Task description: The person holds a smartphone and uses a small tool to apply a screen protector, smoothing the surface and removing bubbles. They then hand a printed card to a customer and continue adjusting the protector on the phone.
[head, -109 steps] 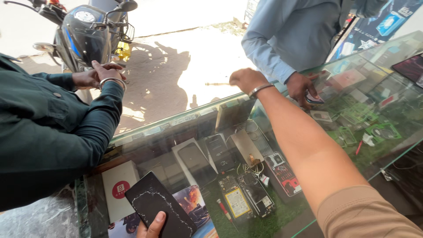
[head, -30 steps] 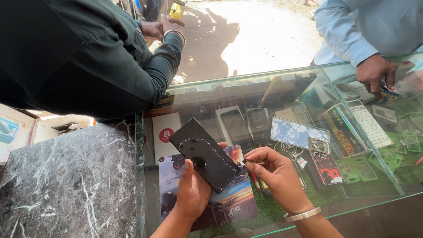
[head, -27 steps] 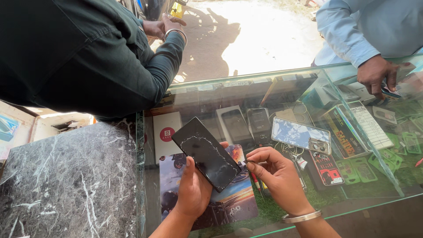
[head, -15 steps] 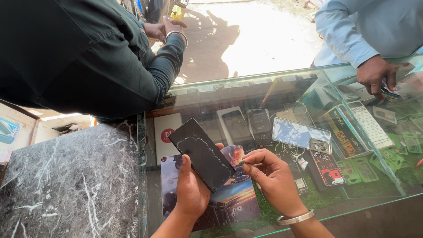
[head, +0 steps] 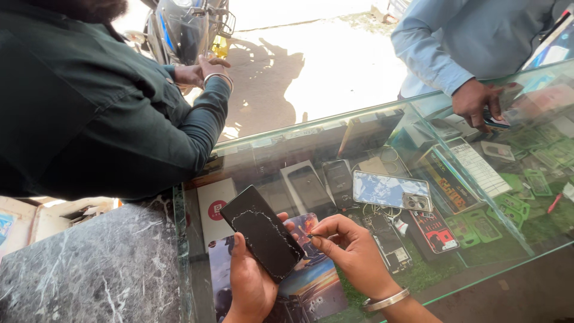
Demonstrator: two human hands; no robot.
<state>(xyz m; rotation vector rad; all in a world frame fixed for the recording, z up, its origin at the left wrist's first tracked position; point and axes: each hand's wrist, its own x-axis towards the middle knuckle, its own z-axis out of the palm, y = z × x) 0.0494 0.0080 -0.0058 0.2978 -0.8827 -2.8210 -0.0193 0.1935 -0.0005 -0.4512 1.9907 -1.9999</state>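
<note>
The left hand (head: 251, 284) is cradling a black phone (head: 262, 232) with a cracked face, its fingers wrapping the lower end from beneath while the thumb is lying up along the phone's left edge. The phone is tilting so that its long axis is running from the upper left, away from the wearer, down to the lower right, toward the right hand. The right hand (head: 353, 251) is waiting just beside the phone's lower right edge, its fingers (head: 320, 238) pinching narrowly together on something small and thin that I cannot make out; whatever it is, its tip is pointing at that edge. So the right hand is the nearer one to that side of the phone, and the phone is lying directly to the left of its fingertips.

Beneath the phone, a glass worktop (head: 478, 263) is covering a display of handsets, cases and circuit boards. To the phone's left, a grey marble slab (head: 89, 269) is adjoining the glass. Beyond the phone, a person in a dark green sleeve (head: 119, 131) is leaning on the worktop, and another person in a light blue shirt (head: 454, 36) is standing further right, with a motorbike (head: 185, 30) outside.
</note>
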